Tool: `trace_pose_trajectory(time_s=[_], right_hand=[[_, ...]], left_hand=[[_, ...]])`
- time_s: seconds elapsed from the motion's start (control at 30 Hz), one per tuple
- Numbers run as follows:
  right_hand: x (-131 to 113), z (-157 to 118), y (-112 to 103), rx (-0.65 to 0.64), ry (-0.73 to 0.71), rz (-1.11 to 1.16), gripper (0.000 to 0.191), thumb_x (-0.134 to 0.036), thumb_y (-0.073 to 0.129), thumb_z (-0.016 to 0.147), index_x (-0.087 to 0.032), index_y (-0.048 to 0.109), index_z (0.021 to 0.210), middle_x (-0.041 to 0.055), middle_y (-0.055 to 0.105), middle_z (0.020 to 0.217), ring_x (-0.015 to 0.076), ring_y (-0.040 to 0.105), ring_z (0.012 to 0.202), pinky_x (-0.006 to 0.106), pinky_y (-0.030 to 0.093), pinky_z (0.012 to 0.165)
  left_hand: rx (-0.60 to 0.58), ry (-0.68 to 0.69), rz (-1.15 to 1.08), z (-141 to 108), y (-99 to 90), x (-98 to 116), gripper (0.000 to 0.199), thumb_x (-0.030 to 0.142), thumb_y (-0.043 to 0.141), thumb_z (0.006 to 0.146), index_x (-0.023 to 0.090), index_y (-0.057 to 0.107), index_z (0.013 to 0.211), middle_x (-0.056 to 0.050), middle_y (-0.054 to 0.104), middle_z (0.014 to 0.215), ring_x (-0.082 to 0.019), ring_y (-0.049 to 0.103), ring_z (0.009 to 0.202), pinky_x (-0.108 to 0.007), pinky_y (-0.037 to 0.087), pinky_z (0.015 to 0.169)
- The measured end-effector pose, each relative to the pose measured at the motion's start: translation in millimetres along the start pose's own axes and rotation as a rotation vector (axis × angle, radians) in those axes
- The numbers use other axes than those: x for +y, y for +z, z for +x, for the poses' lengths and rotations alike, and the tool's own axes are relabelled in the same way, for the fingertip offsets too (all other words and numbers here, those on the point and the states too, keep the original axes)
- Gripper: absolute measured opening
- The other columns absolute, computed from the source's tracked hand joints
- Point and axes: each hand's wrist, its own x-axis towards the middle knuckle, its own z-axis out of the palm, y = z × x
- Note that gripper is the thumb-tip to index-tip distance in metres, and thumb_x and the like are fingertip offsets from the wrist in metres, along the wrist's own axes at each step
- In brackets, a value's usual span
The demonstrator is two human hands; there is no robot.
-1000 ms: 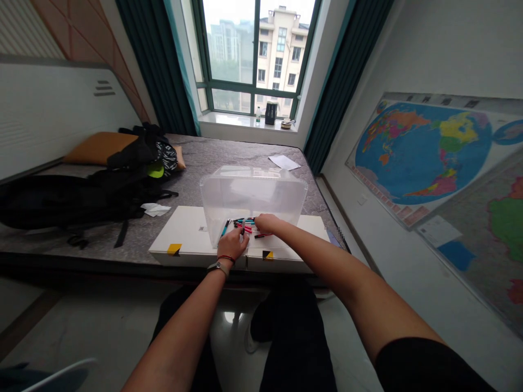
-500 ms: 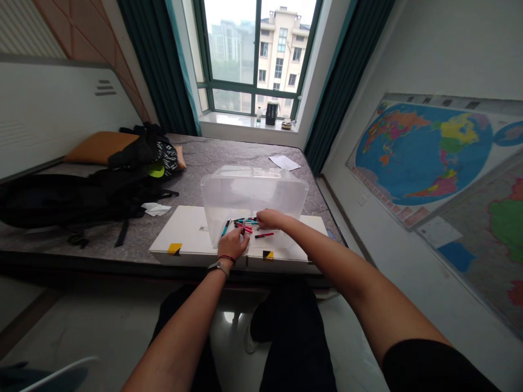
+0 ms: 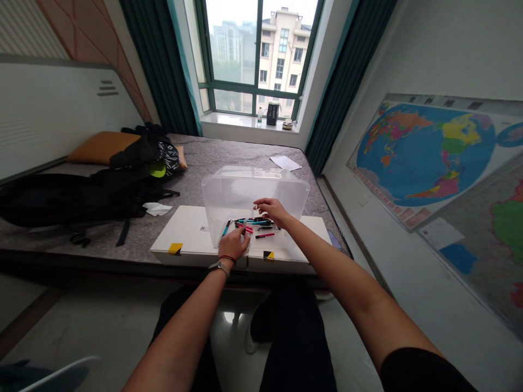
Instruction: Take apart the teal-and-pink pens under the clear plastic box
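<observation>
Both hands are working low over a loose pile of slim colored markers (image 3: 254, 224). The left hand (image 3: 232, 245) is curled downward, its fingertips apparently pinching one upright marker (image 3: 244, 227) at the near edge of the pile. The right hand (image 3: 272, 211) is hovering open just above and beyond the pile, its fingers loosely curved, holding nothing. Between the hands, the markers are lying across the top of a white cardboard carton (image 3: 183, 231), with a red-and-black marker (image 3: 265, 236) lying slightly apart, just below the right hand. A clear plastic bin (image 3: 255, 188) is standing directly beyond the hands; whether the markers sit inside its edge, the view does not settle. Well to the left of the hands, a black backpack (image 3: 61, 201) is lying on a gray mattress (image 3: 241, 155). A wristwatch (image 3: 218, 267) and a red cord bracelet (image 3: 227, 259) are circling the left wrist.
</observation>
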Motion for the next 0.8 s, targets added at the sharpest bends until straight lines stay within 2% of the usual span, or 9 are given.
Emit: trace_pose_trajectory(time_s=[0.1, 0.23, 0.37, 0.63, 0.8], right_hand=[[6, -7, 3, 0.038, -0.005, 0.193, 0.026, -0.018, 0.073, 0.073, -0.017, 0.069, 0.099, 0.0057, 0.073, 0.095, 0.009, 0.061, 0.069, 0.016, 0.047, 0.055], [7, -12, 11, 0.06, -0.067, 0.156, 0.017, -0.03, 0.073, 0.078, -0.015, 0.068, 0.084, 0.0036, 0.07, 0.078, 0.0095, 0.06, 0.062, 0.019, 0.05, 0.055], [1, -13, 19, 0.022, -0.182, -0.025, 0.023, -0.037, 0.065, 0.087, -0.015, 0.066, 0.079, 0.0023, 0.07, 0.075, 0.0085, 0.059, 0.058, 0.018, 0.048, 0.054], [-5, -12, 27, -0.037, -0.357, -0.538, 0.019, -0.027, 0.06, 0.092, -0.016, 0.074, 0.086, 0.0001, 0.071, 0.071, 0.0101, 0.061, 0.064, 0.02, 0.043, 0.066], [-2, -10, 27, -0.077, -0.381, -0.653, 0.018, -0.029, 0.067, 0.088, -0.017, 0.078, 0.096, 0.0024, 0.074, 0.082, 0.0117, 0.062, 0.073, 0.021, 0.042, 0.071]], left_hand=[[-0.003, -0.009, -0.007, 0, -0.3, 0, 0.032, 0.043, 0.042, 0.095, 0.023, 0.067, 0.096, -0.007, 0.072, 0.089, -0.021, 0.064, 0.078, -0.03, 0.04, 0.064], [-0.007, -0.019, -0.013, 0, -1.0, 1, 0.032, 0.043, 0.044, 0.094, 0.022, 0.067, 0.097, -0.007, 0.072, 0.089, -0.021, 0.065, 0.078, -0.031, 0.04, 0.064], [-0.006, -0.014, -0.007, 0, -1.1, 1, 0.031, 0.042, 0.044, 0.094, 0.022, 0.067, 0.097, -0.007, 0.072, 0.09, -0.021, 0.064, 0.078, -0.03, 0.04, 0.065], [-0.009, -0.008, -0.003, 0, -0.4, 1, 0.033, 0.042, 0.043, 0.094, 0.022, 0.069, 0.097, -0.007, 0.072, 0.09, -0.021, 0.064, 0.078, -0.031, 0.041, 0.066], [-0.001, -0.001, -0.006, 0, 0.7, 0, 0.033, 0.042, 0.043, 0.095, 0.022, 0.068, 0.096, -0.007, 0.071, 0.09, -0.021, 0.064, 0.078, -0.031, 0.04, 0.065]])
